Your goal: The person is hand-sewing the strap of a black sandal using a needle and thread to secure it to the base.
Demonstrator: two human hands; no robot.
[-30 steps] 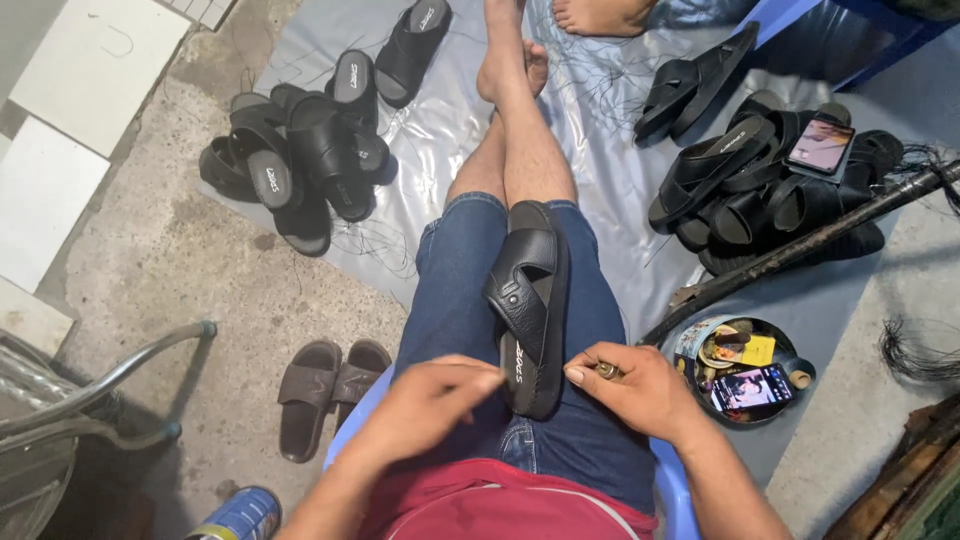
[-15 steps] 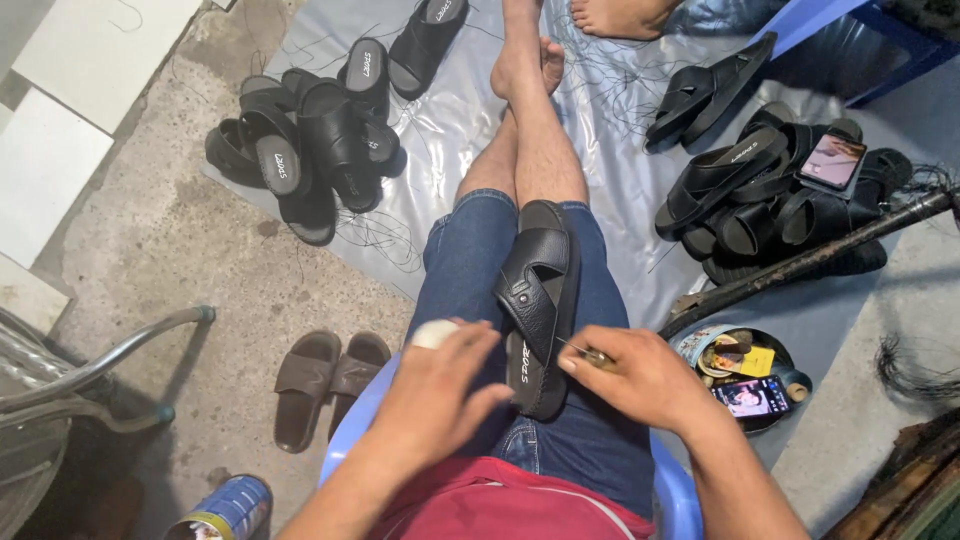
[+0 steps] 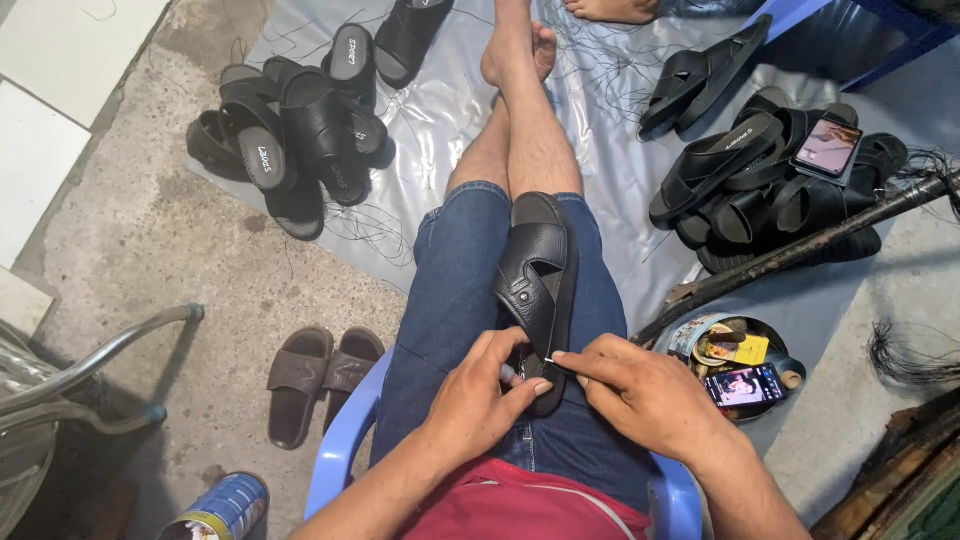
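Note:
A black leather sandal (image 3: 538,270) lies lengthwise on my right thigh, over blue denim shorts. My left hand (image 3: 480,395) grips the sandal's near end, fingers curled over its edge. My right hand (image 3: 640,390) pinches a thin needle (image 3: 553,364) between thumb and forefinger, its tip against the sandal's near end. Both hands meet at the heel of the sandal. I sit on a blue plastic chair (image 3: 340,440) with my legs crossed and stretched out over a grey plastic sheet (image 3: 610,170).
A heap of black sandals (image 3: 290,135) lies at the left, another heap (image 3: 770,175) with a phone (image 3: 828,147) on top at the right. A round tin (image 3: 740,365) holds a second phone. Brown slippers (image 3: 320,375), a can (image 3: 225,508), a metal chair frame (image 3: 90,360) and a dark stick (image 3: 800,250) are nearby.
My left hand has come down from above my lap onto the sandal's near end. My right hand has brought the needle in against it. The camera has tilted slightly.

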